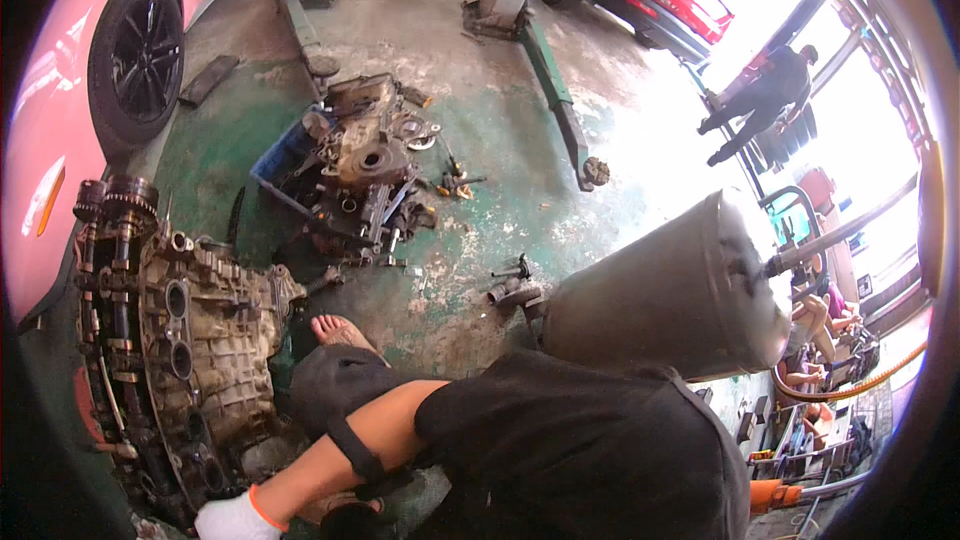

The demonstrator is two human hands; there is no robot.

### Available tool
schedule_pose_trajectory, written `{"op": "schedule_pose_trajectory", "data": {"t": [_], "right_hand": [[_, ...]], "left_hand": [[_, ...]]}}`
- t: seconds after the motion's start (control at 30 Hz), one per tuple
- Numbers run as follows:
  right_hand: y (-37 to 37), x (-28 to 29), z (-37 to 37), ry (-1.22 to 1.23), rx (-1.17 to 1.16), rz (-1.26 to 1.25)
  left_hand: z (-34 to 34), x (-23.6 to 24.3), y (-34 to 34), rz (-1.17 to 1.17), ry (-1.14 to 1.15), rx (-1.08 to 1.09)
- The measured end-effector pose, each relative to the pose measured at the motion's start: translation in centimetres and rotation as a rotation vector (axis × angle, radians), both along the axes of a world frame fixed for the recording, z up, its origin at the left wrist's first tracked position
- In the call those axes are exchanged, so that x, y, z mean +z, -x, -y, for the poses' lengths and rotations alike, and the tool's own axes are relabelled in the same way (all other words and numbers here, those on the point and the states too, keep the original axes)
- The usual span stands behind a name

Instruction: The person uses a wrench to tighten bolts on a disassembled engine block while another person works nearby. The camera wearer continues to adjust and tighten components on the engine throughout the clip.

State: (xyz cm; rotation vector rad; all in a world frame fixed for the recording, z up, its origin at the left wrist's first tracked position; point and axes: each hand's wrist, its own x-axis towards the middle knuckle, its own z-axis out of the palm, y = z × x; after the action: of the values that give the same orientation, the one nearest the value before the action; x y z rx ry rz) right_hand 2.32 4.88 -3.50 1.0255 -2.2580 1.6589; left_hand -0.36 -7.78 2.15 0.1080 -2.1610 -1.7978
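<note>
The gloved hand (238, 522) is cut off by the lower edge, so its grip cannot be told. The near engine block's (215, 335) lower end sinks into the dark rim, which also crops the pink car (50, 110). Engine parts (372, 158) hide most of the blue crate (275, 165); small items (763, 408) at lower right are indistinct.

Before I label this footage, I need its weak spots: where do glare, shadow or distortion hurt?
Head view: glare whites out the background around the dark-clothed person; head view: the grey metal engine darkens toward its lower end; head view: the glossy pink car bends along the left rim.
</note>
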Motion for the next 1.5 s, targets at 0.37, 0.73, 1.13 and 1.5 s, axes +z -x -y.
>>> {"op": "schedule_pose_trajectory", "data": {"t": [0.37, 0.73, 1.13, 1.5], "right_hand": [[0.8, 4.0, -7.2, 0.354, -0.148, 0.848], [2.5, 3.3, -8.1, 0.625, -0.259, 0.731], [2.2, 3.6, -8.5, 0.531, -0.275, 0.637], [2.0, 3.5, -7.7, 0.493, -0.256, 0.645]], "left_hand": [[2.2, -4.3, -0.5, -0.144, 0.340, -0.059], [1.4, -4.7, 1.0, -0.184, 0.440, -0.086], [1.5, -4.9, 0.5, -0.027, 0.415, 0.017], [1.6, -4.8, 1.6, -0.080, 0.534, -0.047]]}}
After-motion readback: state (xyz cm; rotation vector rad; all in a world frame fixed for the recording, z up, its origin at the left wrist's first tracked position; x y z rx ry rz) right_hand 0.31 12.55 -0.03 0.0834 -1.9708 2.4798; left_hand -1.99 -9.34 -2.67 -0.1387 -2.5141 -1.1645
